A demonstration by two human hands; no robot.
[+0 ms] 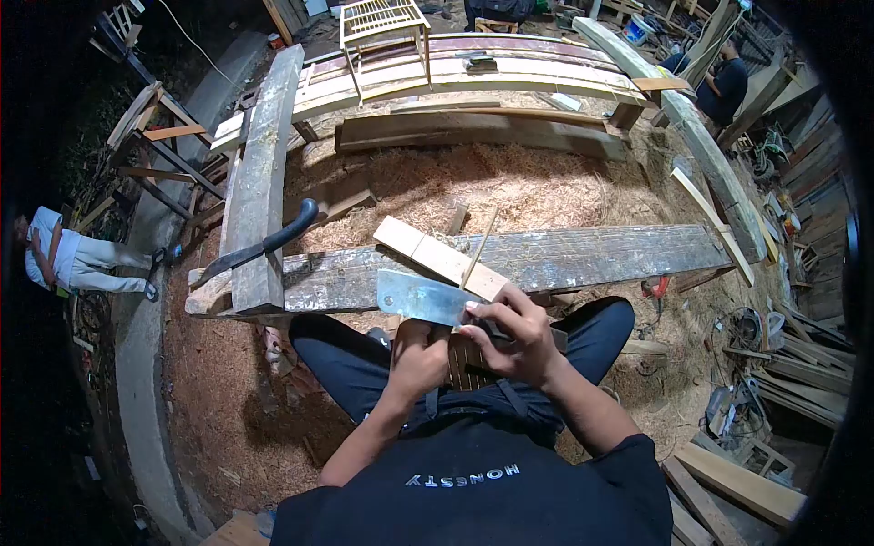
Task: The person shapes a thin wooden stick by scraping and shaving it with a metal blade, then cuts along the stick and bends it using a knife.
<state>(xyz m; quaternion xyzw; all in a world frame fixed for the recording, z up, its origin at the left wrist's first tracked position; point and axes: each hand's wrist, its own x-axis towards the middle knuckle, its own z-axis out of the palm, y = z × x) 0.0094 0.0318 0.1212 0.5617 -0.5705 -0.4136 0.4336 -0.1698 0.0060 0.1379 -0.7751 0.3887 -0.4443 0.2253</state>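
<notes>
A broad metal blade like a cleaver's, with a small hole near its left end, lies across in front of my lap. My right hand is closed at the blade's right end, thumb and fingertips pinching there. Just under the blade, my left hand is curled closed; what it grips is hidden. Beyond the blade a pale wooden block rests at a slant on the weathered plank. A thin wooden strip leans across the block.
A long knife with a dark curved handle lies over the left beam. Farther off stand a slatted bench and a small wooden rack. Shavings cover the ground. One person stands left; another is at right.
</notes>
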